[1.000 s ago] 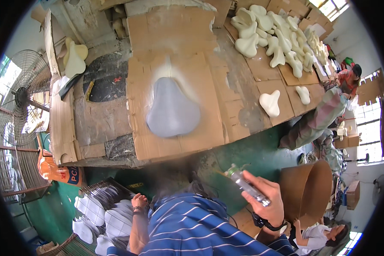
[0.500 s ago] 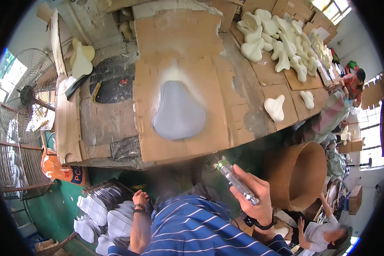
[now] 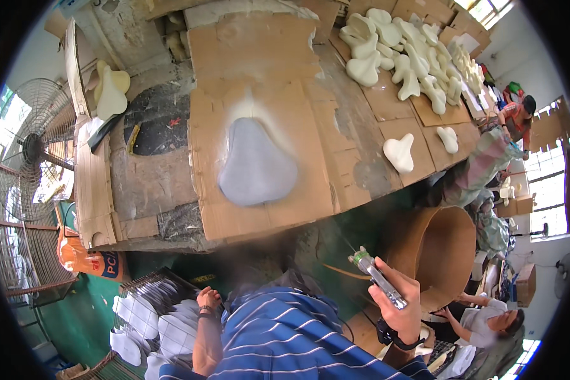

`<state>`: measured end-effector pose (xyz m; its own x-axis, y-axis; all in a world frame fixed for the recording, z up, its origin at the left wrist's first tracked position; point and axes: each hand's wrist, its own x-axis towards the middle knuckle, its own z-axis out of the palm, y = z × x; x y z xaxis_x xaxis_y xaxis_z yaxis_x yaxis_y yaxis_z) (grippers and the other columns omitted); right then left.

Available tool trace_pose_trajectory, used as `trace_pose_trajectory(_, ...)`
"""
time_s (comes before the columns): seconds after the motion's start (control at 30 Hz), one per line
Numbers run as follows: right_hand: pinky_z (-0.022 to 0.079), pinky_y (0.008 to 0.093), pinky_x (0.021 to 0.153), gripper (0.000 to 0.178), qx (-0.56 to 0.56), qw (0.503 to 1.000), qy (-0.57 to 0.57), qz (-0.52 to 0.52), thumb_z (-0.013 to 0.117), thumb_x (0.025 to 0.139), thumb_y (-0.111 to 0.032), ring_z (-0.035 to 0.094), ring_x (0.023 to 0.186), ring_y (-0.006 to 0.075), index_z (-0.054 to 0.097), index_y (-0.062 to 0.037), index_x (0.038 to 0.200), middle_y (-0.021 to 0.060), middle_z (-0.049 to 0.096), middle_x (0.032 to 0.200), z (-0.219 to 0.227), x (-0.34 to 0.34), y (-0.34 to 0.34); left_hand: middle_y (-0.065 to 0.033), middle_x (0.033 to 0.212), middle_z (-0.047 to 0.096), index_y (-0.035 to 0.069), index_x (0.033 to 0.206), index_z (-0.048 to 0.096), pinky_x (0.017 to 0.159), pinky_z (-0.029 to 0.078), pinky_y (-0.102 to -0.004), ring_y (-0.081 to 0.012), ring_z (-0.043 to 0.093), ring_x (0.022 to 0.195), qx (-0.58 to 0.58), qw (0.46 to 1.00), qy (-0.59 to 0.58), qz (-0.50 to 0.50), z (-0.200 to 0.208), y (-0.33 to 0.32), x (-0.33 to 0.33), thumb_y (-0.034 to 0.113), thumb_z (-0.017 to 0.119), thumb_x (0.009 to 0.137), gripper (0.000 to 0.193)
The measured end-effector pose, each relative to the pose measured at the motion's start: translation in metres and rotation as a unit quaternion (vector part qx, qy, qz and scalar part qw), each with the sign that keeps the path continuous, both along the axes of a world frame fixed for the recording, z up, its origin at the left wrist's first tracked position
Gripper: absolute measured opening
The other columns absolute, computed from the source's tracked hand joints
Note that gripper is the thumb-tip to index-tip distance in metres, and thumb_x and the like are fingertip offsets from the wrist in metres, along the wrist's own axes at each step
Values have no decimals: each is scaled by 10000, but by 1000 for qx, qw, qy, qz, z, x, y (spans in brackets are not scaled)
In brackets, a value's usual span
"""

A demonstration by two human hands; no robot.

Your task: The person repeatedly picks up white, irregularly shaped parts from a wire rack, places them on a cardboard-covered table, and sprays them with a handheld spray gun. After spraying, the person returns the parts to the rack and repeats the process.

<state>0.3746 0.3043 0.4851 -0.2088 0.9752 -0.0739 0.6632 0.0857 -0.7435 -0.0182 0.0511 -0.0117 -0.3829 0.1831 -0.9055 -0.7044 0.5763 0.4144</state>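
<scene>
A grey saddle-shaped pad (image 3: 258,166) lies flat on the cardboard sheet (image 3: 316,190) in front of me, its narrow end pointing away. Pale residue dusts the cardboard around that tip. To the right of my body, off the table's front edge, my right hand (image 3: 399,296) is closed around a metal spray gun (image 3: 383,278) with a green ring near its nozzle. The nozzle points up and to the left, toward the table. Down by my waist, my left hand (image 3: 209,297) is empty, its fingers loosely bent; it touches nothing I can make out.
Cream foam saddle pads (image 3: 418,60) are heaped at the far right; one single pad (image 3: 399,154) lies nearer. A large brown drum (image 3: 446,253) stands right. Grey pads fill a wire rack (image 3: 139,316) lower left, below a fan (image 3: 31,149). Two people are at right.
My right hand has moved right with the spray gun, away from the grey pad. My left hand's fingers have drawn closer together. The view has shifted slightly.
</scene>
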Motion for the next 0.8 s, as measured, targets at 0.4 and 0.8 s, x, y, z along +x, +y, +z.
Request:
trace_pose_trajectory(0.4,516,306,677,569,-22,992,56,114,768,765,60,667,719,258,645,6,1318,163,693,889,4,-29,3,-98,984,700,51,1354,549,693,613,-440,-234,699,789,9,996,33,-78,-3,31,-14,103,590,955,405)
trace_pose_trajectory(0.8,532,315,676,575,-14,996,21,91,765,783,69,693,738,280,642,-19,1337,168,713,923,10,-14,9,-82,940,708,66,1313,580,691,604,-441,-203,684,774,-6,997,27,-76,-15,11,0,75,603,940,374)
